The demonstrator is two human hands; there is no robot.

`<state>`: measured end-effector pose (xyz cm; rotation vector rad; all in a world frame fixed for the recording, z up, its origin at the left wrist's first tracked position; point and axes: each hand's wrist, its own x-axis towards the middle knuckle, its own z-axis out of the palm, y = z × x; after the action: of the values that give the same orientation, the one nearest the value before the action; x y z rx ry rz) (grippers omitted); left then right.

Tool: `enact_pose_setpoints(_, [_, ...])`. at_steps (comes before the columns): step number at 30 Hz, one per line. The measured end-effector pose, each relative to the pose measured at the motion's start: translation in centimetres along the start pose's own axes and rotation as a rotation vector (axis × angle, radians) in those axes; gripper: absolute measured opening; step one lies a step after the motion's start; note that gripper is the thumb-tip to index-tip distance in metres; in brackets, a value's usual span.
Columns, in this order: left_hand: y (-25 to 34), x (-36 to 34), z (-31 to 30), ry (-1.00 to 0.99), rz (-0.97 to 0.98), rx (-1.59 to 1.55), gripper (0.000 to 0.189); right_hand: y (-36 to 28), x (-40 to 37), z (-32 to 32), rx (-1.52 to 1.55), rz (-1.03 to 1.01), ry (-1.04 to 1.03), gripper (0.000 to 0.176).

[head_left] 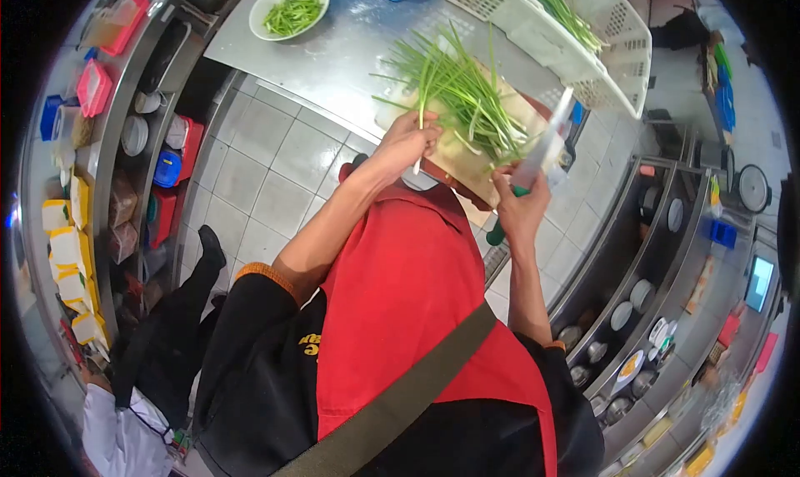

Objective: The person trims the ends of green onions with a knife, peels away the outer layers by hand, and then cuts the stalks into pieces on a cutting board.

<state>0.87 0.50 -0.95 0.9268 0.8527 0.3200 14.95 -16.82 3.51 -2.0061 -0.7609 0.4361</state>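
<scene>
A bunch of green onions (454, 94) lies spread across a wooden cutting board (467, 164) on the steel counter (333, 52). My left hand (408, 139) pinches the white ends of the stalks at the board's near edge. My right hand (521, 206) grips a knife (546, 139) by its green handle, the blade pointing away over the board beside the greens. My red apron and black sleeves fill the lower part of the view.
A white bowl (288, 8) of chopped greens sits on the counter's far left. A white plastic basket (567, 35) holding more green stalks stands behind the board. Shelves with containers line the left (92, 144) and right (658, 310). Another person (158, 369) stands at the lower left.
</scene>
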Motion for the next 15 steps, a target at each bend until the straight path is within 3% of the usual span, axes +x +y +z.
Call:
enact_pose_setpoints(2, [0.7,-0.7,-1.6,-0.144,-0.022,-0.214,0.038,-3.2,1.1,0.0,0.057,0.095,0.042,0.02])
enact_pose_setpoints(5, [2.4,-2.3,-3.3,-0.125,0.034,-0.194,0.034,-9.0,4.3,2.3,-0.065,-0.248,0.062,0.024])
enact_pose_setpoints(7, [3.0,-3.1,-4.9,-0.137,0.064,-0.206,0.031,-12.0,6.6,4.8,0.017,-0.274,-0.012,0.025])
enact_pose_setpoints(10, [3.3,-4.2,-6.4,-0.066,0.148,-0.138,0.03,-16.5,10.1,9.8,0.227,-0.496,-0.094,0.029])
enact_pose_setpoints(11, [3.9,-4.8,-6.8,-0.014,0.079,-0.154,0.029,-18.0,11.5,11.6,0.272,-0.578,-0.124,0.03])
enact_pose_setpoints(15, [4.3,-5.4,-7.9,0.088,0.099,-0.178,0.028,-22.9,16.0,19.0,0.029,-0.648,-0.099,0.035])
